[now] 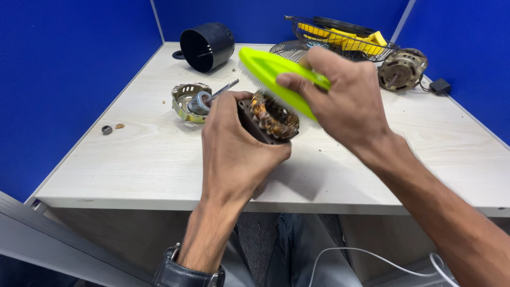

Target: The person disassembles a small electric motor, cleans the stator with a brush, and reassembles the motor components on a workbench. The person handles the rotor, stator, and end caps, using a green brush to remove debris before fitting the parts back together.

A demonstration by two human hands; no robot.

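Observation:
My left hand [236,151] grips a motor stator [272,118] with copper windings, held above the pale table [149,154]. My right hand [340,101] holds a lime-green brush [268,69] whose white bristles rest against the stator's windings. A wristwatch sits on my left wrist.
A metal motor end cover with a shaft [194,101] lies left of my hands. A black cylindrical housing [207,47] lies at the back. A wire fan guard with yellow blades [340,37], another motor [402,69], a black adapter [440,86] and a small ring [107,129] are also on the table.

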